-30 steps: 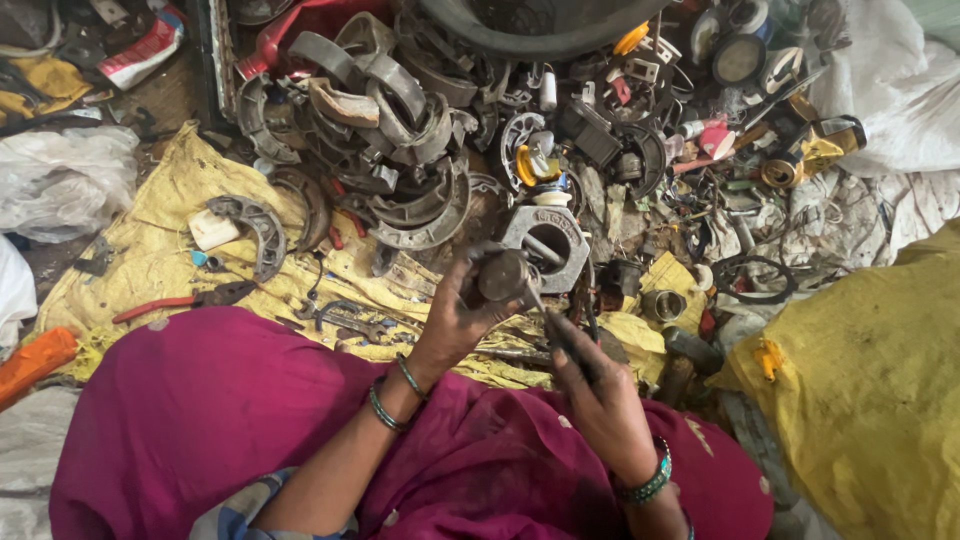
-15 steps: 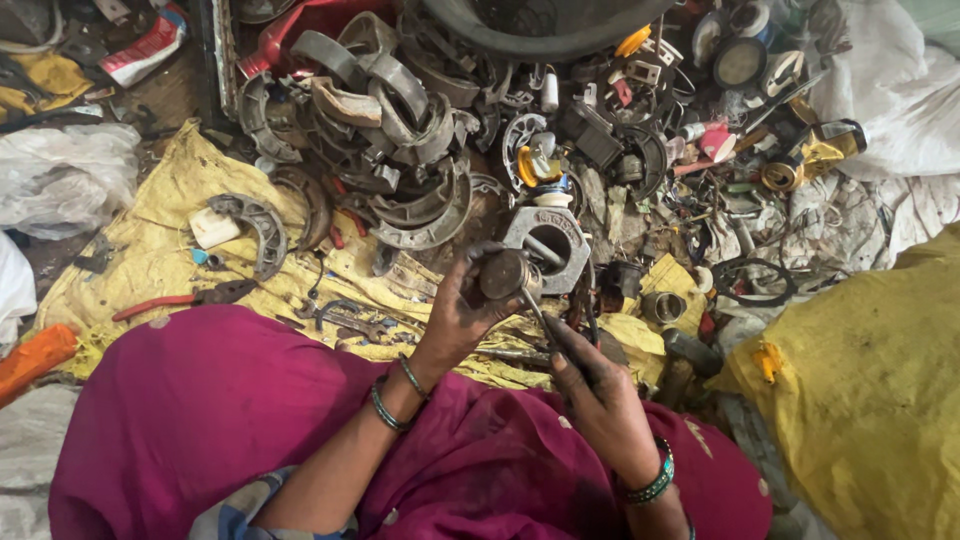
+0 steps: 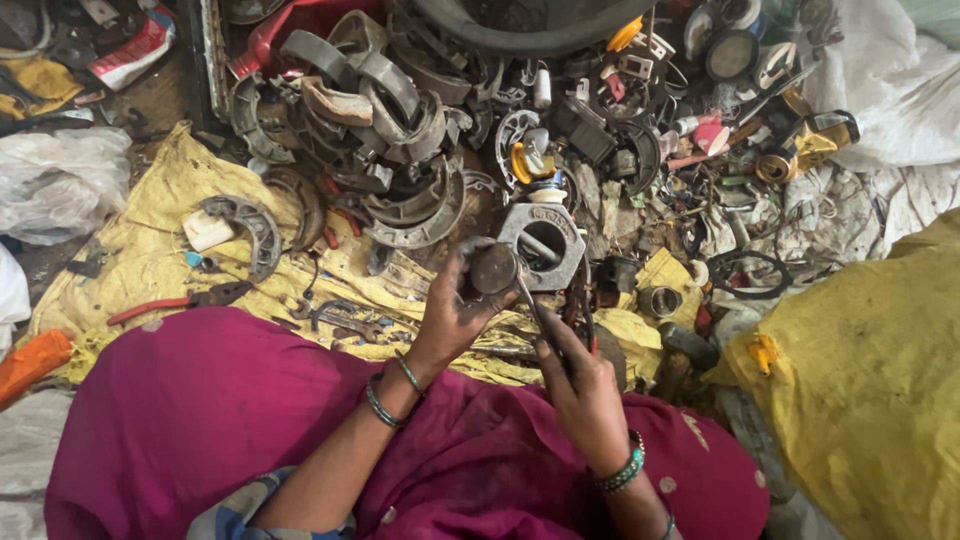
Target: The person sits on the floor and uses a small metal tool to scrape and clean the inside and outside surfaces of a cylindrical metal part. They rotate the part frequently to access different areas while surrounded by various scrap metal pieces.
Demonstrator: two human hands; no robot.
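Cluttered yellow cloth [image 3: 150,215], left hand [image 3: 455,310] gripping round greasy metal part [image 3: 495,268], right hand [image 3: 580,385] clasping thin tool [image 3: 535,310].

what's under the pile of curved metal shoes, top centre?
The curved metal shoes overlap the yellow cloth at their lower edge. Whatever lies beneath the heap is covered.

Free room is small. The magenta cloth [image 3: 200,420] over the lap is the only open surface, wide on the left side. Directly ahead, the grey square metal housing [image 3: 545,240] blocks the way, and behind it a dense heap of curved grey metal parts [image 3: 390,150]. The yellow sack [image 3: 860,370] closes the right side. The red-handled pliers [image 3: 170,303] lie on the yellow sheet [image 3: 150,240] at the left
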